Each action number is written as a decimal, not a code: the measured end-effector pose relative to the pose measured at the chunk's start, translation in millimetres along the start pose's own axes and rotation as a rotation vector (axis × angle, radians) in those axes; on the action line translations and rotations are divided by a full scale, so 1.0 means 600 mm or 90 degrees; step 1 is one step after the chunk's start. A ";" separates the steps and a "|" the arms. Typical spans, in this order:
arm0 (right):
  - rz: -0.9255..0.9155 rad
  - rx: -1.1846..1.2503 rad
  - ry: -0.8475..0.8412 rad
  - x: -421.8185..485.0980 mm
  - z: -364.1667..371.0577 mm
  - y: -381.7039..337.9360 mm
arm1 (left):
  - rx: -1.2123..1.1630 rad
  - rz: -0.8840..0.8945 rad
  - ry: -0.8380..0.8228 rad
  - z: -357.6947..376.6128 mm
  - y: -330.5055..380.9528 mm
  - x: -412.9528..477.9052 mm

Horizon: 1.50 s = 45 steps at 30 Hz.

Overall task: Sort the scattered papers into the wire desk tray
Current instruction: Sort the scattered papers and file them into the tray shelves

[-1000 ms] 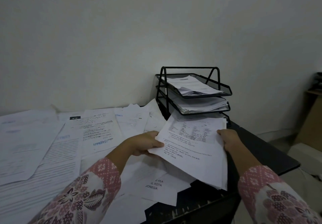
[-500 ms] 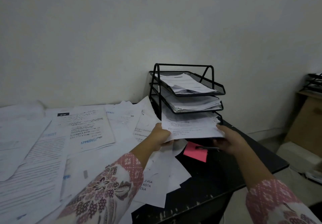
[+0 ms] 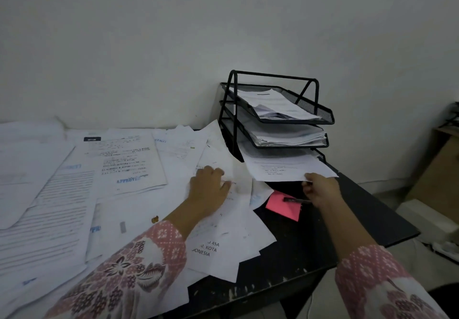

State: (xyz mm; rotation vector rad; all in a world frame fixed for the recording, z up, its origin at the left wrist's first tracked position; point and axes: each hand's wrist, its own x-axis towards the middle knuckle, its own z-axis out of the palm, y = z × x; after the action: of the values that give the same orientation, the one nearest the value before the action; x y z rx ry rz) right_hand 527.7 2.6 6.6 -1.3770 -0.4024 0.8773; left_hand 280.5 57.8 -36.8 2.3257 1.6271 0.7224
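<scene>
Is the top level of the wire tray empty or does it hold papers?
It holds papers: a white stack lies in the top level.

black wire-mesh metal tray point(image 3: 323, 115), matt white paper sheets point(image 3: 129, 159), scuffed matt black desk point(image 3: 310, 244).

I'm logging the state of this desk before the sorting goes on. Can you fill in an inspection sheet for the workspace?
Surface: dark desk, left part covered in paper.
Job's things: three-tier black wire tray by the wall; top two tiers hold stacks; loose papers spread across the desk.
Clutter: pink note with a dark pen on it.
Grippers: right hand pinches a sheet at the bottom tier; left hand rests on the loose papers.
Cables: nothing seen.
Surroundings: plain wall; brown cabinet and white object on the floor at right.
</scene>
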 end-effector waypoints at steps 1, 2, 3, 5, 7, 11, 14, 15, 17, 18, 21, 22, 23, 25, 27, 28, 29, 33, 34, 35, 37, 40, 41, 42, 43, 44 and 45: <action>-0.017 -0.036 0.016 0.009 0.003 -0.001 | 0.081 0.024 -0.010 0.005 -0.019 -0.008; -0.031 -0.062 0.027 0.018 0.010 -0.001 | 0.119 0.039 -0.016 0.012 -0.035 -0.013; -0.042 -0.070 0.038 0.026 0.013 -0.004 | 0.126 0.050 -0.013 0.015 -0.040 -0.019; -0.051 -0.048 0.039 0.040 0.024 -0.011 | 0.119 0.060 0.002 0.020 -0.044 -0.021; -0.052 -0.008 0.043 0.053 0.036 -0.017 | 0.122 0.062 0.008 0.024 -0.047 -0.020; -0.059 0.063 0.066 0.071 0.061 -0.019 | 0.094 0.063 0.029 0.025 -0.052 -0.020; -0.063 0.058 0.075 0.087 0.076 -0.018 | 0.107 0.067 0.042 0.029 -0.053 -0.019; -0.060 0.051 0.077 0.092 0.080 -0.017 | 0.106 0.068 0.045 0.029 -0.054 -0.019; -0.056 0.023 0.090 0.097 0.086 -0.020 | 0.092 0.071 0.051 0.029 -0.053 -0.020; -0.060 -0.003 0.093 0.104 0.088 -0.020 | 0.089 0.071 0.056 0.029 -0.052 -0.020; -0.083 -0.067 0.111 0.114 0.091 -0.017 | 0.102 0.071 0.056 0.030 -0.053 -0.019; -0.085 -0.085 0.114 0.114 0.090 -0.017 | 0.106 0.072 0.056 0.031 -0.053 -0.019; -0.080 -0.089 0.111 0.112 0.091 -0.017 | 0.107 0.072 0.056 0.031 -0.053 -0.019; -0.079 -0.097 0.099 0.108 0.090 -0.016 | 0.100 0.069 0.055 0.029 -0.053 -0.020; -0.095 -0.124 0.137 0.095 0.091 -0.009 | 0.085 0.067 0.057 0.028 -0.052 -0.019; -0.092 -0.135 0.154 0.089 0.092 -0.005 | 0.078 0.065 0.061 0.027 -0.052 -0.020; -0.085 -0.142 0.173 0.083 0.094 0.002 | 0.067 0.061 0.059 0.028 -0.053 -0.019; -0.150 -0.211 0.167 0.036 0.111 0.029 | -0.032 0.037 0.043 0.021 -0.056 -0.016; -0.173 -0.222 0.138 0.015 0.118 0.034 | -0.064 0.036 0.041 0.020 -0.058 -0.013; -0.195 -0.240 0.114 -0.001 0.125 0.041 | -0.111 0.028 0.035 0.016 -0.060 -0.012; -0.242 -0.278 0.069 -0.038 0.142 0.053 | -0.275 -0.017 -0.005 -0.003 -0.061 -0.014; -0.301 -0.313 -0.037 -0.086 0.176 0.072 | -0.511 -0.082 -0.047 -0.050 -0.069 -0.021; -0.311 -0.319 -0.079 -0.101 0.189 0.077 | -0.550 -0.087 -0.029 -0.069 -0.078 -0.024; -0.318 -0.333 -0.114 -0.115 0.202 0.083 | -0.587 -0.090 -0.014 -0.087 -0.089 -0.029; -0.320 -0.350 -0.145 -0.126 0.216 0.089 | -0.612 -0.093 -0.006 -0.107 -0.102 -0.034; -0.319 -0.370 -0.172 -0.134 0.227 0.095 | -0.618 -0.095 -0.001 -0.124 -0.116 -0.041; -0.318 -0.389 -0.201 -0.144 0.245 0.103 | -0.598 -0.094 0.014 -0.144 -0.137 -0.049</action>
State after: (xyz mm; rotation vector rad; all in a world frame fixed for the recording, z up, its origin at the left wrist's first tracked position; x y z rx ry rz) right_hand 349.7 35.3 -3.4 -1.5780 -1.2792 0.5664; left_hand 161.4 52.2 -6.6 1.5054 1.0753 1.1524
